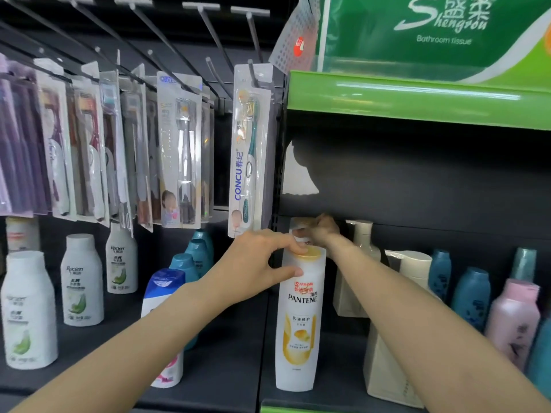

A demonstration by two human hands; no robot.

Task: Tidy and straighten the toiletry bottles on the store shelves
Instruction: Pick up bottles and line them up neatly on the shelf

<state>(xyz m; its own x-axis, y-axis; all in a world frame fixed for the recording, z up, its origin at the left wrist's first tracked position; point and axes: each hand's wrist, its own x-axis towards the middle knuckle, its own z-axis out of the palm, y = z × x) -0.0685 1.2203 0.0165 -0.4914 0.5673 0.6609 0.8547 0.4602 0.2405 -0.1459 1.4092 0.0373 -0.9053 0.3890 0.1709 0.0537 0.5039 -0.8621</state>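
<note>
A white Pantene bottle [299, 320] with a gold cap stands upright at the front of the dark shelf [337, 383]. My left hand [262, 260] grips its cap and neck, thumb on the front and fingers over the top. Farther back, my right hand [320, 229] is closed around the top of a second white bottle [299, 223], mostly hidden behind the front one.
Beige square bottles [365, 239] and blue and pink bottles [514, 317] stand to the right. On the left shelf are white Racien bottles [82, 281], teal bottles [196, 254] and a blue-capped bottle [164, 287]. Packaged toothbrushes [249, 150] hang above; a green shelf edge [417, 99] overhangs.
</note>
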